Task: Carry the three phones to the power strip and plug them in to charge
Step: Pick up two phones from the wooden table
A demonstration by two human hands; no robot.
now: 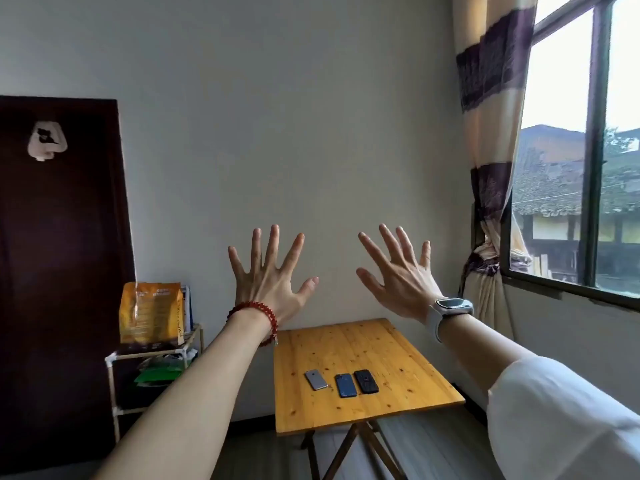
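Note:
Three phones lie face down in a row on a small wooden folding table [367,344]: a silver phone [316,379] on the left, a dark blue phone [345,385] in the middle, a black phone [365,381] on the right. My left hand [268,275], with a red bead bracelet at the wrist, is raised in front of the wall with fingers spread and empty. My right hand [400,275], with a watch on the wrist, is held up the same way. Both hands are well above the table and apart from the phones. No power strip is in view.
A low shelf rack [156,355] with an orange bag [151,311] on top stands left of the table, next to a dark door [59,271]. A window [585,168] and a tied striped curtain [491,168] are on the right. Grey floor shows below.

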